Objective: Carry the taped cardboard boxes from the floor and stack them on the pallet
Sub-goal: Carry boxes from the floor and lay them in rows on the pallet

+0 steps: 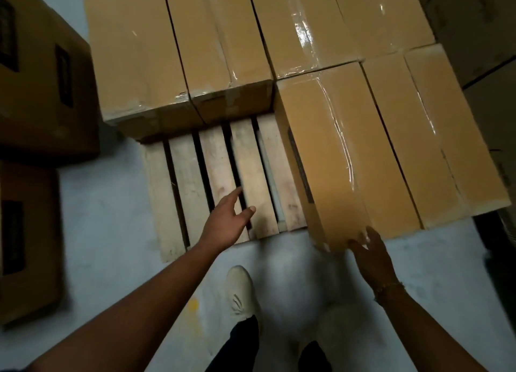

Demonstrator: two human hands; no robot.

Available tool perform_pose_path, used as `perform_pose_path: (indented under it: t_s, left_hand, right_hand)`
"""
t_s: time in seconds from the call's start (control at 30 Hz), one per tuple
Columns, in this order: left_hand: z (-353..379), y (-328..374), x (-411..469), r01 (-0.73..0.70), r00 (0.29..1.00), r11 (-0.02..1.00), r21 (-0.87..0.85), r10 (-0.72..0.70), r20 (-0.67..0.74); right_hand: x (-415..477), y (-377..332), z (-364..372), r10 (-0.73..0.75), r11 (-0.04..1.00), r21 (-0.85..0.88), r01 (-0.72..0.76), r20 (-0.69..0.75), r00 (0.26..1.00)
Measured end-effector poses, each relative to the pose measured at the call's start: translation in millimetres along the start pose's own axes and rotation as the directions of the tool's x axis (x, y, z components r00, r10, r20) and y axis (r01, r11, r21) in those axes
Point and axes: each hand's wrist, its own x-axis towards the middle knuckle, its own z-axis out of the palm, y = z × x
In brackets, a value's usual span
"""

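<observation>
- The long brown taped cardboard box [335,162] lies on the right part of the wooden slatted pallet [184,181]. More taped brown boxes [212,36] sit just beside and behind it.
- The right hand [371,257] is loose. Its straight, spread fingers touch the box's near end and grasp nothing.
- The left hand [227,218] is released too, with relaxed fingers above the bare slats.
- Two darker cardboard boxes [42,78] sit on the pale floor [106,218] at the left.
- A white shoe [240,290] stands near the pallet.

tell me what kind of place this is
Probably a warehouse or stockroom: taped cardboard boxes are packed in rows on a wooden pallet, and more cartons stand on the bare grey floor to the left.
</observation>
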Motion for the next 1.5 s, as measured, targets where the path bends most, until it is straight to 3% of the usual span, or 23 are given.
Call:
perform_pose_path:
  t_s: [0.1,0.23,0.53,0.73,1.03,1.3,1.5]
  left_hand:
    - [-34,-9,-15,-0.042,0.999,0.996,0.079,0.042,-0.008]
    - [-68,-22,-43,-0.091,0.995,0.990,0.108,0.096,-0.038]
    - [-149,-93,-134,-0.105,0.969,0.990,0.091,0.123,-0.213]
    - [-204,-196,-228,-0.050,0.927,0.998,0.031,0.058,-0.371]
    - [-318,-320,-302,0.000,0.780,0.987,-0.158,-0.099,-0.618]
    - [-424,-473,-344,0.127,0.691,0.929,-0.348,-0.335,-0.641]
    - [-491,-607,-357,0.245,0.656,0.846,-0.474,-0.504,-0.562]
  right_hand:
    - [-27,-34,23,-0.149,0.979,-0.134,0.156,0.059,0.987]
    - [-68,-74,49,-0.374,0.865,-0.311,0.394,0.126,0.919]
    - [-164,-108,121,-0.536,0.737,-0.361,0.571,0.204,0.820]
    - [-240,-87,210,-0.547,0.680,-0.365,0.637,0.326,0.771]
    - [-324,-121,339,-0.555,0.586,-0.339,0.736,0.494,0.670]
    - [-408,-160,516,-0.524,0.533,-0.309,0.787,0.610,0.594]
    - [-457,-175,657,-0.454,0.605,-0.269,0.750,0.657,0.602]
